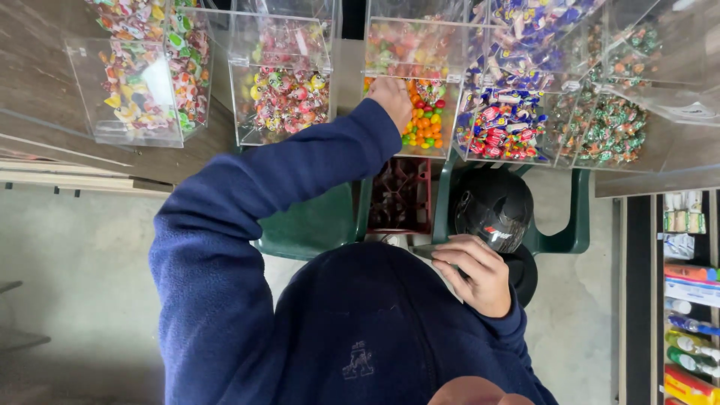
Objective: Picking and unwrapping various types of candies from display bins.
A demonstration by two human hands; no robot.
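While the left hand (391,96) reaches into the clear bin (420,90) of candies (424,127), its grip is hidden.

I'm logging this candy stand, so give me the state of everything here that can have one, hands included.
left hand: reaching into the bin, closed on candy or not, cannot tell
orange and green candy bin: open at front, partly full
right hand: curled near chest, holding a thin dark object
black helmet: resting on green chair
red crate: empty slots
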